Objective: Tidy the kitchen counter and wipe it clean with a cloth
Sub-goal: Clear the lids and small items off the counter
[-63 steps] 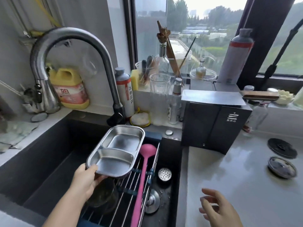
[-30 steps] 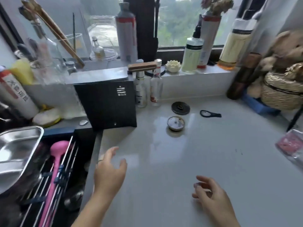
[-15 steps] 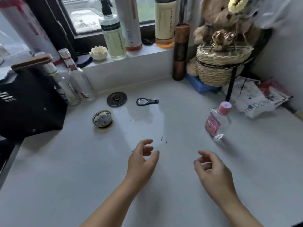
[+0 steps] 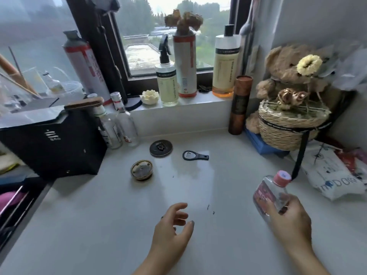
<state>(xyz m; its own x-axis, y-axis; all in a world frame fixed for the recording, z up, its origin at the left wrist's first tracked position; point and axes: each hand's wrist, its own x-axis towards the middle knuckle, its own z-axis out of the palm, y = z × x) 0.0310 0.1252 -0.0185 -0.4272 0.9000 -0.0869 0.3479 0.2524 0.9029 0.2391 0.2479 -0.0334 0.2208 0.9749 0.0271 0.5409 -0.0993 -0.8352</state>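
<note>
My right hand (image 4: 288, 221) grips a small clear bottle (image 4: 268, 192) with a pink cap and a red label, tilted at the right of the pale counter (image 4: 119, 225). My left hand (image 4: 170, 231) hovers open over the counter's middle, holding nothing. Farther back on the counter lie a black bottle opener (image 4: 195, 155), a dark round lid (image 4: 160, 148) and a small gold-rimmed tin (image 4: 141, 169). A few dark crumbs (image 4: 210, 209) dot the surface between my hands. No cloth is in view.
A black box (image 4: 53, 143) stands at the left beside two clear glass bottles (image 4: 119, 124). Tall bottles (image 4: 185, 62) line the window sill. A brown tube (image 4: 239, 105), a woven basket (image 4: 286, 126) with a plush bear and a white bag (image 4: 329, 171) crowd the right corner.
My view swung right from the sink, where my left hand set down a metal tray. My right hand has reached out and closed on the pink-capped bottle, which stood free half a second ago.
</note>
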